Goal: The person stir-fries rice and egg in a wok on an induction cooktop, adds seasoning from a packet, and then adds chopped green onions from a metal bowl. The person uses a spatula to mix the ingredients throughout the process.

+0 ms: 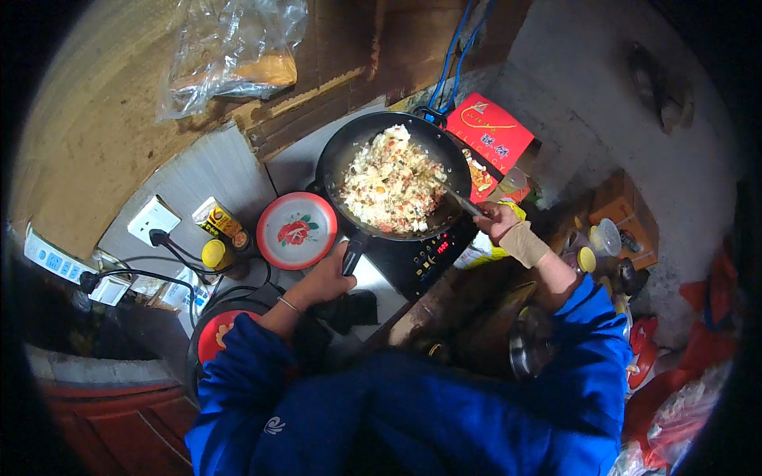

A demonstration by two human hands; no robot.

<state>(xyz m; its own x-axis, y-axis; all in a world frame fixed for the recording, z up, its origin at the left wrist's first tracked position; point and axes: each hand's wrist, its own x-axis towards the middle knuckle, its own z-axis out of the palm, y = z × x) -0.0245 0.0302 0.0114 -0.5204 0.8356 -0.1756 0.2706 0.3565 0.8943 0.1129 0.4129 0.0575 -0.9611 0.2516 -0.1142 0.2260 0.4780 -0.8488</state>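
Note:
A black wok (333,196) sits on an induction cooker (425,262) with a lit red display. It holds a heap of pale fried rice or similar food (387,178) with red and dark bits. My left hand (324,273) is closed round the wok's black handle (353,256). In my right hand (497,220), a metal spatula or spoon (467,203) is gripped by its handle, its head buried in the food at the wok's right side. A beige wrap covers my right wrist. Left of the wok lies an enamel plate (296,231) with a red rim and a rose pattern.
A red food box (491,134) stands right of the wok. Jars, including a yellow-lidded one (215,254), and a wall socket (153,221) with plugged cables are at the left. Jars and a cardboard box (625,217) are at the right. A plastic bag (235,53) hangs above.

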